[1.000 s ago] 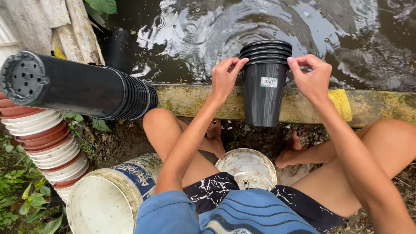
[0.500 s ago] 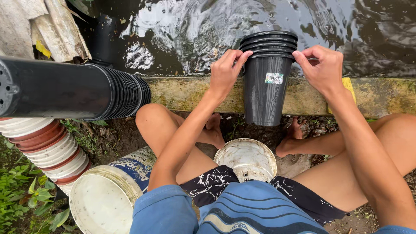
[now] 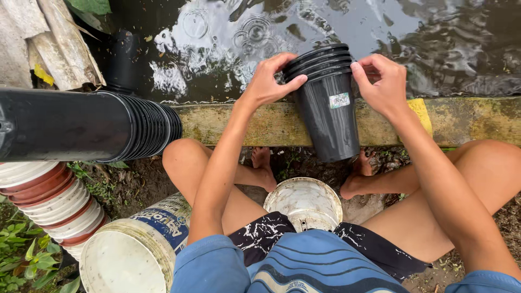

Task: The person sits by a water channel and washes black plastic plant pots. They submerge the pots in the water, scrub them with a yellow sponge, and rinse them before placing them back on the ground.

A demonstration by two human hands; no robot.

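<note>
Left hand [image 3: 269, 81]: fingers pinch the rim of the stack of black nursery pots [image 3: 328, 103] at its 9 o'clock side.
Right hand [image 3: 382, 81]: fingertips grip the same rims at 3 o'clock.
Stack: upright, at 12 o'clock above the white bucket [image 3: 305, 202], before the yellowed ledge [image 3: 255, 122].
Long black pot stack [image 3: 81, 126]: lying at 9 o'clock.

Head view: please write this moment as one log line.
left hand: grips pot stack rim | right hand: grips rim | pot stack: nested, black, above ledge | water: beyond
</note>
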